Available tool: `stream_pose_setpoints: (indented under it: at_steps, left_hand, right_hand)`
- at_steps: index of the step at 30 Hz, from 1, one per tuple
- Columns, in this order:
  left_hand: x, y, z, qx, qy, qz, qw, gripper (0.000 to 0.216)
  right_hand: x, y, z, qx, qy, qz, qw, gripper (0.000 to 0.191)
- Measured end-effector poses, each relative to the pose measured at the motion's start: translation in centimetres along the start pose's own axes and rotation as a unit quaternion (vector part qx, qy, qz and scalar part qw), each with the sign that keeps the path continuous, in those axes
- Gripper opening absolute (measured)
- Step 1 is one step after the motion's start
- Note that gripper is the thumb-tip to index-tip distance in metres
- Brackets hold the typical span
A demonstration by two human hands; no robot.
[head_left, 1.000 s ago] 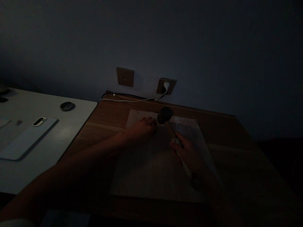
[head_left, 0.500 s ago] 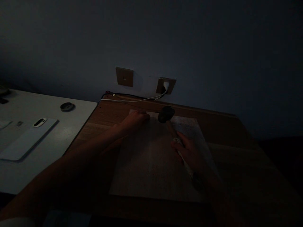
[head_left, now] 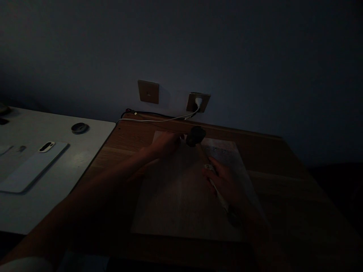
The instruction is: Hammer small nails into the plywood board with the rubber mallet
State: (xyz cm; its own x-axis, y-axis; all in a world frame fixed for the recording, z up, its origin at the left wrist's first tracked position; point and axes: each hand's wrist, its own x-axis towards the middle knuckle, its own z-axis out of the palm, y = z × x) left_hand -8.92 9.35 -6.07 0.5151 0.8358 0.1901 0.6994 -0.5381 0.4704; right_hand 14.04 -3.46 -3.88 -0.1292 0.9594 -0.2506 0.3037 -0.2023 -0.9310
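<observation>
The right hand is clamped on the mallet, with its fingers bent around the middle of the handle. Its forearm comes from the near right side, where it is almost lost in the dark, and it slants toward the far left. The handle slants in the same manner: its thick end is near and right, under the wrist, and the dark head is far and left. The mallet is above the far half of the pale board, but I cannot tell if the head touches it. The left hand is low at the far left corner of the board, with the back of the hand upward and the fingers directed to the right, just beside the head. The left fingers are bent, and their tips come near to one another; because of the dim light I cannot tell if they are pressed together, or if they hold some small object. The left forearm makes a long diagonal from the near left corner, across the wooden table, and the wrist is only slightly bent. Some small marks are visible on the far right part of the board, too dark to name. To the left, on the white table, lie a phone and a round lid.
</observation>
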Motion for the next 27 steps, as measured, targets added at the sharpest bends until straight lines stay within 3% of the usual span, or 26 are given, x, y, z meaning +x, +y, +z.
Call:
stream_pose_setpoints:
  at_steps: [3,9,15,21,27]
  left_hand:
    - [-0.2,-0.7,1.0,-0.063,0.03,-0.039,0.997,0.024]
    - [-0.6,-1.0,1.5,-0.13,0.039,-0.013,0.991,0.019]
    - [-0.5,-1.1,1.7,-0.148,0.059,-0.06,0.985,0.031]
    - [-0.7,-1.1,1.6,-0.164,0.064,-0.055,0.983,0.047]
    - [-0.6,-0.7,1.1,-0.185,0.055,-0.072,0.978,0.044]
  right_hand:
    - [0.2,-0.2,0.3,0.005,-0.006,-0.002,1.0,0.02]
    - [0.3,-0.9,0.9,-0.016,-0.009,0.008,1.0,0.024]
    - [0.9,-0.4,1.3,-0.015,-0.01,-0.006,1.0,0.026]
    - [1.2,-0.3,1.5,-0.03,-0.02,-0.008,0.999,0.02]
    - [1.4,0.1,1.5,-0.025,-0.018,-0.006,0.999,0.027]
